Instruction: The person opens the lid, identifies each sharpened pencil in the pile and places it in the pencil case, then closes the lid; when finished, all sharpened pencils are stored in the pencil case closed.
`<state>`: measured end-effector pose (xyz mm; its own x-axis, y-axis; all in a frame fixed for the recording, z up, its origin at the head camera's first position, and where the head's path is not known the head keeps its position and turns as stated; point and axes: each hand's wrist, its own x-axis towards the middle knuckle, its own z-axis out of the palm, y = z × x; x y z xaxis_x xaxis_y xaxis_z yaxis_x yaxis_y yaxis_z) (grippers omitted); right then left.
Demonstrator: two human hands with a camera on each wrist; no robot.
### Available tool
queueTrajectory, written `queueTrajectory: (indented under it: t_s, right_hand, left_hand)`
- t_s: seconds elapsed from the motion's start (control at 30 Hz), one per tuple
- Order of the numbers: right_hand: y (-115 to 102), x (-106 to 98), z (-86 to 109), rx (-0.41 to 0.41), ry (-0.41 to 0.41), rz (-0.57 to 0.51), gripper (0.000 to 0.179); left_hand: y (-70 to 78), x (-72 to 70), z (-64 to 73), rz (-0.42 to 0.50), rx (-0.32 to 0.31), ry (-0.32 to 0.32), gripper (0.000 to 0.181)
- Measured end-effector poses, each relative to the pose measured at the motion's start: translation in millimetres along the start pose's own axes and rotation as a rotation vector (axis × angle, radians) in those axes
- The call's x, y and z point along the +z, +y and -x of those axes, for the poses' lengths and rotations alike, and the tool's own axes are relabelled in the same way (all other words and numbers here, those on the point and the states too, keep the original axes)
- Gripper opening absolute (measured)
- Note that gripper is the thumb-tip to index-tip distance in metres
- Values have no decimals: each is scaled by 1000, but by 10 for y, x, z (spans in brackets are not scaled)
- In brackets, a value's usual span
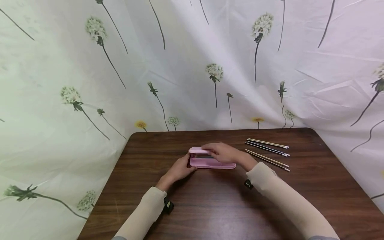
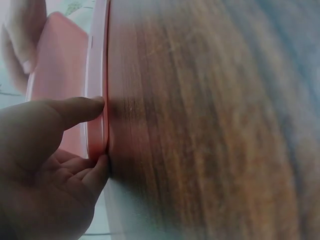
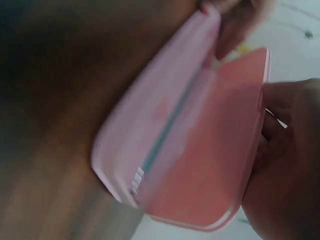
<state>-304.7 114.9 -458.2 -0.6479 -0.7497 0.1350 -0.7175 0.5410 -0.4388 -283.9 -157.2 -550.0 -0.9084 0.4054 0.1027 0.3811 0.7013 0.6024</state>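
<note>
A pink pencil case (image 1: 207, 163) lies on the table with its lid (image 3: 215, 145) raised partway. Inside it, pencils (image 1: 201, 156) rest along the back; in the right wrist view their white ends show at the near end. My left hand (image 1: 180, 167) grips the case's left end, its thumb on the front edge and fingers round the corner. Over at the lid, my right hand (image 1: 223, 152) holds the free edge, with some of its fingers hidden behind the lid in the right wrist view.
Several pencils with white ends (image 1: 267, 143) lie in loose pairs on the brown wooden table (image 1: 204, 200), right of the case. Behind the table's far edge hangs a white cloth (image 1: 186, 83) printed with dandelions.
</note>
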Motion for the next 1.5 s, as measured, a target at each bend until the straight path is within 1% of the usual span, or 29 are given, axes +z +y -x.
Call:
queueTrajectory:
  t_s: [0.1,0.13,0.2,0.27,0.3,0.33,0.37,0.4,0.47,0.53,0.57,0.6,0.67,0.73,0.77,0.8,0.83,0.9,1.07,1.1,1.13,1.23,1.3,1.33,1.37,1.4,1.43,1.5]
  right_hand:
    - [-30,120,104,-53,-18,40,45]
    - [-30,158,134,-70,-18,56,46]
    - [-22,230,190,-95,-18,74,47]
    - [-8,295,231,-116,-26,89,49]
    - [0,325,250,-127,-32,100,49]
    - [6,350,265,-128,-44,102,50]
    - [11,371,279,-130,-57,101,51]
    - [16,389,289,-135,-66,107,52]
    - [21,418,306,-137,-82,113,53]
    - [27,436,318,-140,-91,120,54]
    - [31,444,322,-144,-93,124,54]
    - [35,450,326,-146,-93,128,54]
    - [44,460,332,-150,-96,135,55]
    - [55,471,338,-154,-98,141,55]
    - [59,475,341,-158,-99,148,55]
    - [62,479,344,-163,-99,154,55]
    - [66,484,348,-171,-99,162,55]
    - [76,493,354,-190,-93,184,55]
    - [83,497,349,-245,-85,214,56]
    - [82,497,349,-255,-89,219,56]
    - [83,500,349,-259,-94,223,56]
    - [90,501,355,-262,-100,224,56]
    - [93,497,358,-253,-102,220,56]
    - [93,490,357,-246,-102,209,56]
    - [98,487,356,-242,-101,200,56]
    - [98,483,354,-235,-105,192,56]
    - [99,481,352,-229,-110,184,56]
    - [104,483,349,-215,-122,174,56]
  left_hand:
    - [34,-21,16,-6,8,8,89]
    - [29,-19,15,-27,8,14,90]
    - [100,-63,40,-22,-8,17,92]
    - [236,-138,77,7,-50,7,92]
    - [261,-152,83,10,-62,1,91]
    - [326,-185,98,23,-81,-5,90]
    - [379,-215,116,19,-87,-12,89]
    - [389,-216,120,11,-91,-18,88]
    - [389,-214,120,2,-83,-21,87]
    - [357,-201,110,4,-69,-19,87]
    - [279,-156,84,-15,-48,-11,87]
    - [257,-145,75,2,-47,-11,88]
    - [105,-62,27,-38,-19,-2,88]
    - [87,-53,24,-37,-26,-5,89]
    - [91,-57,26,-33,-31,-9,89]
    - [154,-96,48,-6,-53,-22,89]
    - [167,-101,55,-1,-62,-27,89]
    - [280,-170,90,20,-81,-35,88]
    - [347,-203,113,-6,-89,-36,86]
    - [379,-220,123,7,-101,-40,87]
    - [330,-199,117,-9,-82,-34,87]
    - [306,-196,115,-28,-58,-20,87]
    - [305,-197,109,-22,-54,-19,88]
    - [257,-168,94,-35,-38,-8,89]
    - [300,-186,96,-19,-60,-16,89]
    - [267,-159,87,-19,-61,-9,89]
    - [254,-139,80,2,-75,-7,90]
    - [265,-129,76,-7,-91,-15,89]
